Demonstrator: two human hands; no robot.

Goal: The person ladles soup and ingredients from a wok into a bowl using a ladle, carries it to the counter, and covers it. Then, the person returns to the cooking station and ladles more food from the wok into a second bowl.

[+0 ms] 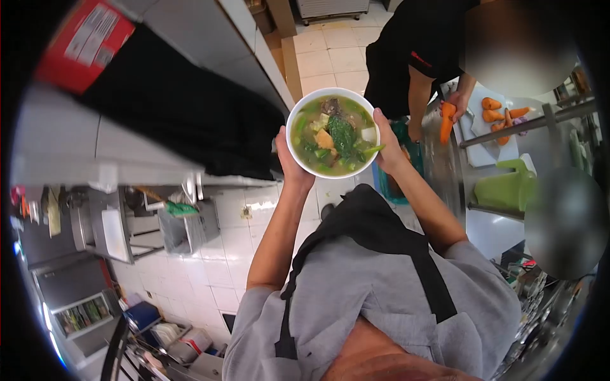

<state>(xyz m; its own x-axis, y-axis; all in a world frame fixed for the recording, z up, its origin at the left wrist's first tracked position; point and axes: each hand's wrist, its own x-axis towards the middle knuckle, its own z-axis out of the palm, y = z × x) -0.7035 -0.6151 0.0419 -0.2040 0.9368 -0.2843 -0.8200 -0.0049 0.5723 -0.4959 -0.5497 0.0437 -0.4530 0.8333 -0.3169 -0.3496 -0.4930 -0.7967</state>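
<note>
Bowl (pixel 332 91), round, white, holding green leafy soup (pixel 342 138), midair; I've left hand (pixel 294 164) and right hand (pixel 389 148) clamped on its opposite edges; I'd keep it level, grip even.

The bowl (pixel 332 91) has a smooth, glossy white rim, and the soup (pixel 335 136) in it looks wet and shiny. The apron (pixel 352 219) is matt black cloth over a soft, matt grey fabric shirt (pixel 356 273). Glazed floor tiles (pixel 203 273) catch the light. The rail (pixel 508 134) is smooth metal, the green pitcher (pixel 505 190) translucent plastic. A dull black cloth (pixel 184 108) drapes near a red cardboard-like box (pixel 82 60) bearing a paper-like label (pixel 92 35).
</note>
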